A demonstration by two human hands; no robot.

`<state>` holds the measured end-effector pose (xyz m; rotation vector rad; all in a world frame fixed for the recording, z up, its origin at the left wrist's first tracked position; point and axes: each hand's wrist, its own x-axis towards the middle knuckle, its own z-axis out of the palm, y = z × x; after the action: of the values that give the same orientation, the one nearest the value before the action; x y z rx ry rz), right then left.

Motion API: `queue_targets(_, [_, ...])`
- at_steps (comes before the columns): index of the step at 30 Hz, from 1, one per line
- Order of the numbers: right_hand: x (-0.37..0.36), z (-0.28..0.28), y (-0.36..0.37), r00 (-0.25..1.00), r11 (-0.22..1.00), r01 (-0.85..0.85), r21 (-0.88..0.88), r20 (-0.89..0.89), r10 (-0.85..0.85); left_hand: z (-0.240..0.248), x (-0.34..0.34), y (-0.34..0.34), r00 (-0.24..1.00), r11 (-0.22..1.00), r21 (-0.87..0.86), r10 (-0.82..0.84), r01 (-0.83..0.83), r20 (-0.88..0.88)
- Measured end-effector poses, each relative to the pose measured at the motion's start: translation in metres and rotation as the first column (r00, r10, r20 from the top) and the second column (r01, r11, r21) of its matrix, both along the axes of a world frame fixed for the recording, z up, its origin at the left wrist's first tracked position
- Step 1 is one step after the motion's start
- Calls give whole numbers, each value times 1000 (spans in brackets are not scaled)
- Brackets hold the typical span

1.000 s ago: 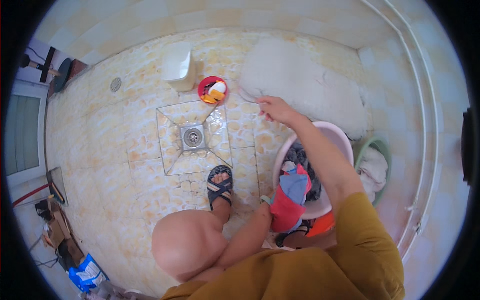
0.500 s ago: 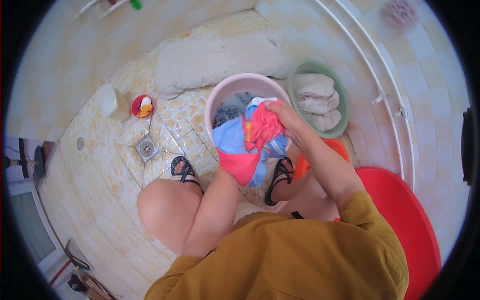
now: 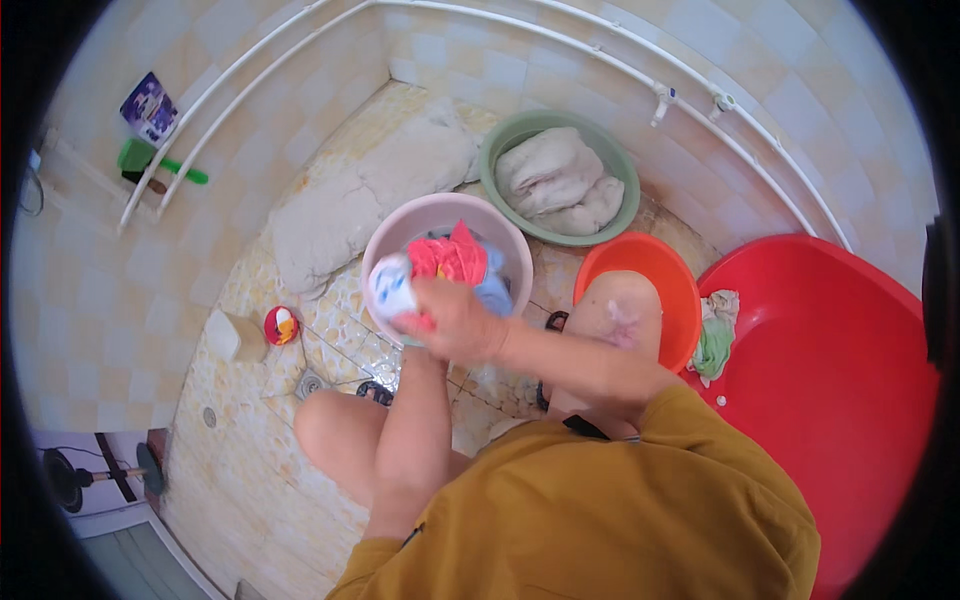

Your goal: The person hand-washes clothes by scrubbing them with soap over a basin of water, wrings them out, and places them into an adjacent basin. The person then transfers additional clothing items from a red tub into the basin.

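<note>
The right hand (image 3: pixel 455 320) sits nearest, closed over a bunched white cloth (image 3: pixel 392 285) at the front rim of the pink basin (image 3: pixel 400 232). The left forearm rises from below and ends under the right hand; the left hand itself is hidden, so I cannot tell whether it grips or lies open. The white cloth hangs over the basin's near-left edge, touching a red cloth (image 3: pixel 447 258) and a blue cloth (image 3: pixel 495 290) heaped inside the basin. Two bare knees flank the basin, and sandals show on the tiled floor (image 3: pixel 250 450) below it. To the right stands an orange basin (image 3: pixel 640 262), and beside that a big red tub (image 3: pixel 830 380) with a green rag (image 3: pixel 715 340) over its rim. Left of the pink basin lie a small red toy (image 3: pixel 281 325) and a pale block (image 3: pixel 232 335). Farther off, a green basin (image 3: pixel 520 130) holds beige cloth (image 3: pixel 555 180), and a grey-white heap (image 3: pixel 370 195) lies along the floor beside it. White pipes (image 3: pixel 560 45) run along the wall behind.
</note>
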<state>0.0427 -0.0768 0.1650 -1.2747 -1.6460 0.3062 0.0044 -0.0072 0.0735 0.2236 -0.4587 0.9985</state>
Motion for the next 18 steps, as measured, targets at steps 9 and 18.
queue_targets(9, [38, 13, 50, 939, 967, 154, 203, 273, -207, 38, 8, 47, 639, 994, -101, -97, 31, -763])
queue_targets(18, [36, -8, 63, 950, 943, 309, 124, -85, -301, -9, -3, 92, 693, 993, 17, -72, 121, -718])
